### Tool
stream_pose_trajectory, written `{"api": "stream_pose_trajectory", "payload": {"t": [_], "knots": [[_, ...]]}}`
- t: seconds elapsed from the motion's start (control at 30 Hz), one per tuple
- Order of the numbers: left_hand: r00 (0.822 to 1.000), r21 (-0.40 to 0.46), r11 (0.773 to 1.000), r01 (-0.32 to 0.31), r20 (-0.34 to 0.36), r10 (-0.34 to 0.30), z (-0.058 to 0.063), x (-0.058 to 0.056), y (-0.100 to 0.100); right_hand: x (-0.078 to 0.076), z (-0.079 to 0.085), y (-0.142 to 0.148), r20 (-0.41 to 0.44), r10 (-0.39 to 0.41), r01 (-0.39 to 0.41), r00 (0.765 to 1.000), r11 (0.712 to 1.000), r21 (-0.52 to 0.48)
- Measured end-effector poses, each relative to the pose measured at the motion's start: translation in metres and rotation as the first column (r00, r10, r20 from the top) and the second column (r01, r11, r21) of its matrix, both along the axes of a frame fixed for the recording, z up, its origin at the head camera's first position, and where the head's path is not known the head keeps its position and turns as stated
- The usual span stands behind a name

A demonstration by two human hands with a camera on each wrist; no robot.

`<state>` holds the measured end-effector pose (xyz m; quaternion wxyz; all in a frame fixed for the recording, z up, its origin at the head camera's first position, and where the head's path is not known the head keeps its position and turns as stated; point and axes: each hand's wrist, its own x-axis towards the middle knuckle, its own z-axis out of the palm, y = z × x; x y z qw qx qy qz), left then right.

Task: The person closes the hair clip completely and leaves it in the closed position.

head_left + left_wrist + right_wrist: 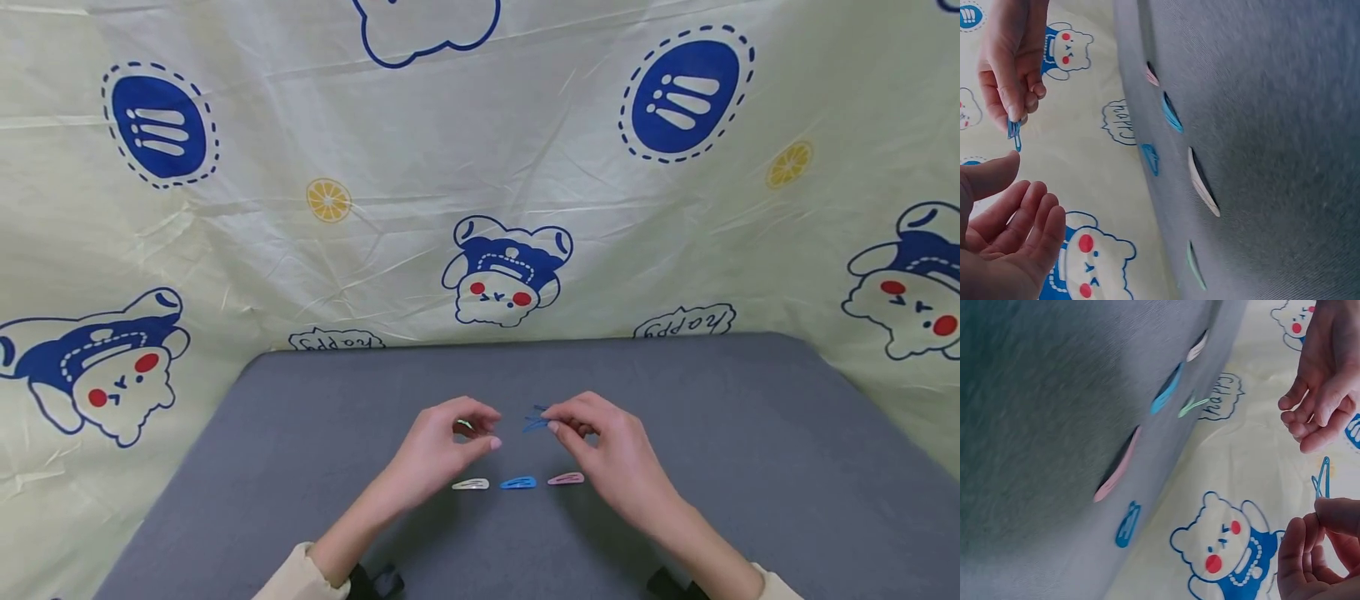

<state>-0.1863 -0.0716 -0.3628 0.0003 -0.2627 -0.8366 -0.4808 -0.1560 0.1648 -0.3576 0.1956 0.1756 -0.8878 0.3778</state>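
My right hand [611, 442] pinches a blue snap hair clip [536, 422] between thumb and forefinger; its two parts are spread apart in the right wrist view. Facing it, a short gap away, my left hand [442, 446] has loosely bent fingers and holds nothing. Nearer me on the table lie a white hair clip [471, 484], a blue hair clip [518, 482] and a pink hair clip [566, 478] in a row. Beyond them are a green hair clip [1192, 405], partly hidden by the left hand in the head view, and another blue hair clip [1127, 525].
The clips lie on a grey cloth-covered table [315, 433]. Behind its far edge hangs a pale curtain [420, 167] printed with blue bears and orange slices. Dark straps show near both sleeves.
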Motion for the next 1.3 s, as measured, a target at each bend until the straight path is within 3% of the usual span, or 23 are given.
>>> {"api": "stream_pose_trajectory", "payload": {"t": [0.3,0.53,1.07,1.3], "knots": [[1.0,-0.071,0.997,-0.002,-0.024,0.0,0.012,0.025,-0.004,0.022,0.007,-0.006,0.002,0.02,-0.02,1.0,1.0,-0.012],[0.999,-0.043,0.999,0.001,-0.049,-0.003,0.015,0.041,-0.006,0.035,0.005,-0.008,0.01,0.045,-0.044,0.999,0.997,-0.071],[0.991,0.009,1.0,0.013,-0.136,-0.011,0.011,0.049,0.003,0.041,0.001,-0.017,-0.108,0.039,-0.048,0.993,0.996,-0.08],[0.979,0.002,1.0,0.0,-0.206,0.0,0.008,0.055,0.005,0.047,0.0,-0.022,-0.088,0.05,-0.057,0.995,0.995,-0.076]]}}
